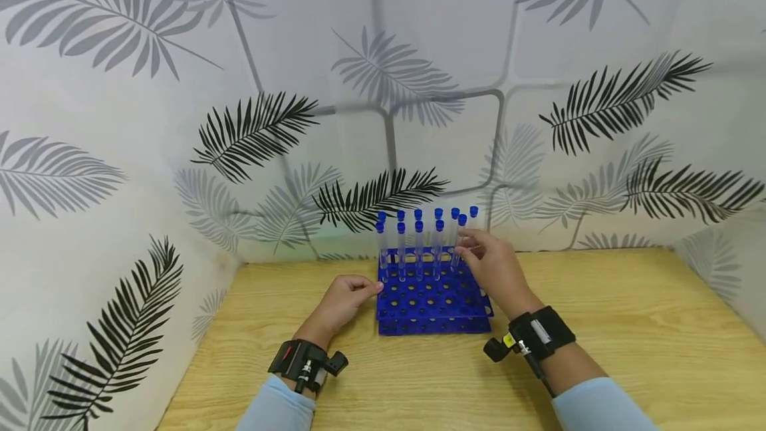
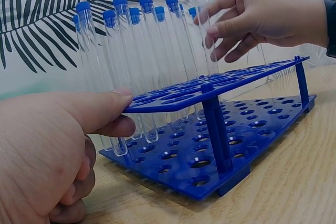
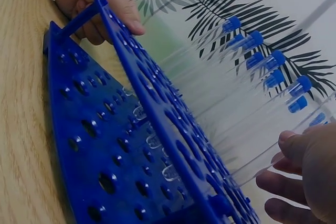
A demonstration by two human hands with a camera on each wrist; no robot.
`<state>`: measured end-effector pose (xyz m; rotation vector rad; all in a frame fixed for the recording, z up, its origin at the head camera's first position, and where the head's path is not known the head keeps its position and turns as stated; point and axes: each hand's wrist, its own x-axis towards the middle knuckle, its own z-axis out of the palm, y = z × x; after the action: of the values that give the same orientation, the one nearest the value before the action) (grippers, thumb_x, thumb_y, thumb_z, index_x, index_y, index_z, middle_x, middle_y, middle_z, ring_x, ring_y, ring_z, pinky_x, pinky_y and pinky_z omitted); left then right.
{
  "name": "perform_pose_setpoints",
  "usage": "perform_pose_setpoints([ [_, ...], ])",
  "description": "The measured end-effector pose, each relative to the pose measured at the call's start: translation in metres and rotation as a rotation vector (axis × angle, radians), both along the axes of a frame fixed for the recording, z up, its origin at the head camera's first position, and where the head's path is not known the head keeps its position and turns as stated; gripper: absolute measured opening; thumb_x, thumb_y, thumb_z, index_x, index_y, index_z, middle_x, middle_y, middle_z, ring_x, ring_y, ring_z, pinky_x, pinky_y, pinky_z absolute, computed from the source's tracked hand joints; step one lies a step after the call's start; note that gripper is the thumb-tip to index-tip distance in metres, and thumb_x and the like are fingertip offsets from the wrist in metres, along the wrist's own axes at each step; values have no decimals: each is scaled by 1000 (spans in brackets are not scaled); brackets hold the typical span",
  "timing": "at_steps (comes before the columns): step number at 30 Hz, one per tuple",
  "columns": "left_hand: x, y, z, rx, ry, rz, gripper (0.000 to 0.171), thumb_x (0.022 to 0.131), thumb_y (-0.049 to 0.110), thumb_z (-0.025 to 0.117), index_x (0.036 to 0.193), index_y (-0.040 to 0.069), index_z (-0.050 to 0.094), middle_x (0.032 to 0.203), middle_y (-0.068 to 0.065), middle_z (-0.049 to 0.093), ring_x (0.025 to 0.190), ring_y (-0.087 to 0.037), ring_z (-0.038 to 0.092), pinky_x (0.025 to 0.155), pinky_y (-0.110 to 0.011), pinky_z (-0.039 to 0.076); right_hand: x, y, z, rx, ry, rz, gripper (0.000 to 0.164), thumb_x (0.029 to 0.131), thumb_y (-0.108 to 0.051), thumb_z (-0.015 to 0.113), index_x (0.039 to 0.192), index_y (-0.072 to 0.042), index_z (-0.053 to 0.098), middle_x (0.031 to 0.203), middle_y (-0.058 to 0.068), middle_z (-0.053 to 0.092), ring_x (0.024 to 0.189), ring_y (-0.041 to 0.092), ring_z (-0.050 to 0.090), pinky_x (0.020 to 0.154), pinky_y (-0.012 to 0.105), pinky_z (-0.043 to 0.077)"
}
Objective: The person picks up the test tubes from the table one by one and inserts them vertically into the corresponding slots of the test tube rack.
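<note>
A blue two-tier test tube rack [image 1: 433, 326] stands on the table, with several clear test tubes upright in its two back rows, all with blue caps. My left hand [image 1: 344, 304] pinches the left edge of the rack's top plate [image 2: 168, 104] between thumb and forefinger. At the right end of the nearer row, my right hand [image 1: 499, 275] pinches a capped test tube [image 2: 203, 35] between thumb and fingertips. That tube stands nearly upright, its lower end at the top plate's holes. In the right wrist view its cap [image 3: 318, 119] shows just above the thumb.
Rows of unfilled holes [image 1: 427, 301] lie at the front of the rack. The wood-grain table [image 1: 413, 384] runs up to a wall [image 1: 335, 151] with a leaf pattern close behind the rack. Both wrists wear black strapped cameras.
</note>
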<state>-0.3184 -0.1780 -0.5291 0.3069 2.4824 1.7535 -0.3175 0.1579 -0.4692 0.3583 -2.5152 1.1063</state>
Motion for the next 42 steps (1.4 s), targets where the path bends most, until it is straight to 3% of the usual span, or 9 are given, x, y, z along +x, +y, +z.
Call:
perform_pose_setpoints([
  [10, 0, 4, 4, -2, -8, -17, 33, 110, 38, 79, 95, 9, 87, 78, 3, 55, 71, -17, 43, 71, -34, 40, 0, -3, -2, 68, -68, -46, 38, 111, -16, 76, 147, -4, 72, 121, 17, 86, 106, 36, 84, 89, 53, 68],
  [20, -1, 3, 1, 11, -14, -11, 32, 109, 36, 79, 95, 8, 88, 77, 3, 55, 71, -17, 43, 71, -33, 39, -1, -5, -7, 131, -63, -53, 35, 111, -17, 77, 143, -3, 75, 119, 15, 86, 106, 34, 83, 90, 52, 67],
  [31, 0, 0, -1, 16, -11, -7, 30, 110, 33, 79, 96, 8, 88, 87, -2, 65, 76, -17, 48, 74, -34, 42, -1, -6, -8, 141, -51, -38, 33, 109, -14, 79, 139, -1, 78, 118, 16, 86, 106, 35, 84, 90, 52, 68],
  [37, 0, 0, -1, 28, -3, -20, 32, 111, 33, 78, 97, 6, 87, 80, 2, 59, 73, -17, 45, 71, -32, 40, -3, -3, -5, 115, -76, -20, 34, 106, -9, 81, 138, 1, 77, 117, 17, 86, 106, 34, 84, 91, 49, 69],
  [42, -1, -1, -1, 24, -4, -18, 29, 110, 31, 79, 96, 7, 88, 87, 2, 67, 75, -17, 47, 73, -33, 41, -3, 1, -3, 59, -111, 4, 36, 104, -5, 80, 139, 3, 76, 118, 18, 85, 110, 37, 84, 94, 49, 68],
])
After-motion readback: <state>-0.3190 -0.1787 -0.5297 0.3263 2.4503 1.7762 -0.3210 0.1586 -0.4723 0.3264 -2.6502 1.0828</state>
